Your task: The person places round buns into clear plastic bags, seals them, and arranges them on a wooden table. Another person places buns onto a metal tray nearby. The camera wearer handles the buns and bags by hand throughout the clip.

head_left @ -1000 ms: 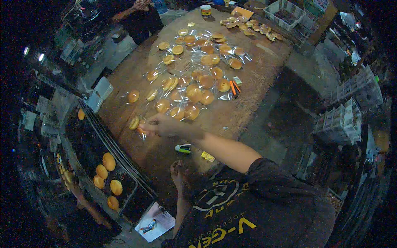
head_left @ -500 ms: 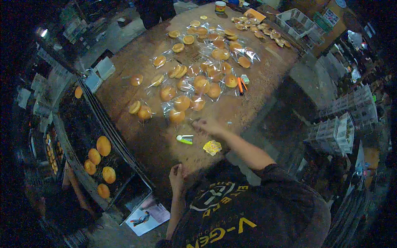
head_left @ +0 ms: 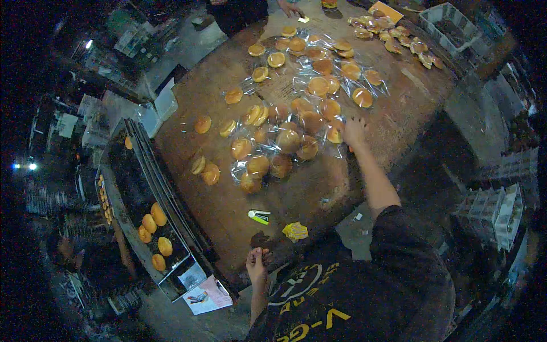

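Observation:
My right hand reaches across the table at the right edge of the wrapped buns. Its fingers look stretched out and apart, beside a bun in clear plastic. A bit of orange shows under the hand; the rest is covered. By the table's near edge my left hand is closed, fingertips pressed together; whatever is in them is too small to tell. Ahead of it lies a green and white stapler. A pile of small yellow papers sits to its right.
A black tray on the left carries several loose buns. Another person's hand is at the far edge. More wrapped pieces lie far right, near a white crate. White crates stand at right.
My right hand has moved from near the stapler, away and rightward, to where the orange tools lay. My left hand stays closed near the front edge. The view has shifted, and another person's hand appears.

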`<state>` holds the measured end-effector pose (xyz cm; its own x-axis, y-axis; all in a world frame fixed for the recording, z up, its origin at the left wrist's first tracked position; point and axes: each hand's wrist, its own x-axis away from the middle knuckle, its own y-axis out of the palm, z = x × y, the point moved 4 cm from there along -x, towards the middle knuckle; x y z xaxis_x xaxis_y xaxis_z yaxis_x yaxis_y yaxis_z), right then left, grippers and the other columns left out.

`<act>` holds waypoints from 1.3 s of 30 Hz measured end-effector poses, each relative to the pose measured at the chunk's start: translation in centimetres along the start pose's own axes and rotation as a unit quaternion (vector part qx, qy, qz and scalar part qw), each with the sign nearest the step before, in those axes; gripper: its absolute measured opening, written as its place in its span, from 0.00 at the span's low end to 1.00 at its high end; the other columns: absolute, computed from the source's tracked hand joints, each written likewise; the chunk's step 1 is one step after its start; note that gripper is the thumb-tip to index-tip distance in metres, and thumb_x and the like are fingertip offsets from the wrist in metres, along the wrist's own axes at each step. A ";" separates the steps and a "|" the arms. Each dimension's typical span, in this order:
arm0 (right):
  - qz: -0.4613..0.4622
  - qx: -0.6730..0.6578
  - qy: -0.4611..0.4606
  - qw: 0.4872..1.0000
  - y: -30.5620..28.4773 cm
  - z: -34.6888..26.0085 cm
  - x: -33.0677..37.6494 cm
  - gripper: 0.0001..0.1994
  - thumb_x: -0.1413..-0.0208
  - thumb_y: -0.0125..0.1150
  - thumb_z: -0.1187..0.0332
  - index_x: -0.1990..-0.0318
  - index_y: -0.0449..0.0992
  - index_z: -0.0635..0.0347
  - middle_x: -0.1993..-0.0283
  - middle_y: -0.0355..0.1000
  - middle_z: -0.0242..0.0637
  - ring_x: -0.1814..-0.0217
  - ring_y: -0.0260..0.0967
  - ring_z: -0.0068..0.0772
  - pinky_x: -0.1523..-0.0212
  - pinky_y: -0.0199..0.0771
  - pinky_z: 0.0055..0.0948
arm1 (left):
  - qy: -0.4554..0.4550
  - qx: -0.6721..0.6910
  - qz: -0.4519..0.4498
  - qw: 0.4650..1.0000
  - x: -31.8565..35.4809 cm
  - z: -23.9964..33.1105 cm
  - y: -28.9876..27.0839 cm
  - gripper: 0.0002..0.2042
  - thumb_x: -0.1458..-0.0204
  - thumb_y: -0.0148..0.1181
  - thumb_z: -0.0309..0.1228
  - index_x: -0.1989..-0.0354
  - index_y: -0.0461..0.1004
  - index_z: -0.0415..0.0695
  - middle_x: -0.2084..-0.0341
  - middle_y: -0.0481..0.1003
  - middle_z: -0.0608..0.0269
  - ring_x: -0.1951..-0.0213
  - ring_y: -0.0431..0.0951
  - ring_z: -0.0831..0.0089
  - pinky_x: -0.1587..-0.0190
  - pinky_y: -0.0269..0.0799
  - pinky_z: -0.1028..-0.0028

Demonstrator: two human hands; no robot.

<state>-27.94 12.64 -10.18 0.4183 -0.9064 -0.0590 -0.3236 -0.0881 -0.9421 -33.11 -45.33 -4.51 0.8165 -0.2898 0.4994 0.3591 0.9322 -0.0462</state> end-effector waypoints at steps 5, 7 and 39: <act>-0.139 0.014 -0.015 0.990 0.1 -0.3 -4.0 0.34 0.52 0.70 0.44 0.46 0.76 0.63 0.37 0.70 0.53 0.30 0.59 0.59 0.33 0.56 0.64 | 0.016 0.011 0.032 0.999 0.6 -0.3 1.0 0.09 0.33 0.55 0.35 0.57 0.74 0.43 0.65 0.80 0.60 0.66 0.79 0.74 0.60 0.75 0.73; -0.170 -0.025 0.013 0.985 1.5 0.4 -5.1 0.33 0.52 0.70 0.46 0.45 0.76 0.61 0.41 0.73 0.52 0.34 0.65 0.56 0.33 0.59 0.57 | 0.012 0.032 0.038 0.999 0.5 -0.5 1.3 0.08 0.33 0.55 0.35 0.57 0.74 0.43 0.65 0.80 0.60 0.66 0.79 0.74 0.61 0.75 0.73; -0.293 -0.396 -0.315 0.811 -16.4 -30.4 37.2 0.05 0.45 0.68 0.73 0.62 0.79 0.62 0.63 0.77 0.34 0.61 0.72 0.23 0.57 0.72 0.27 | 0.172 -0.068 -0.270 0.945 0.8 13.5 -7.7 0.30 0.43 0.67 0.45 0.38 0.66 0.40 0.47 0.74 0.57 0.52 0.77 0.69 0.43 0.74 0.67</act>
<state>-32.82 -32.19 13.14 0.9674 -0.2437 -0.0695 -0.2516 -0.8915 -0.3768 -41.32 -49.79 7.93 0.5872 -0.7911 0.1717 0.8016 0.5978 0.0130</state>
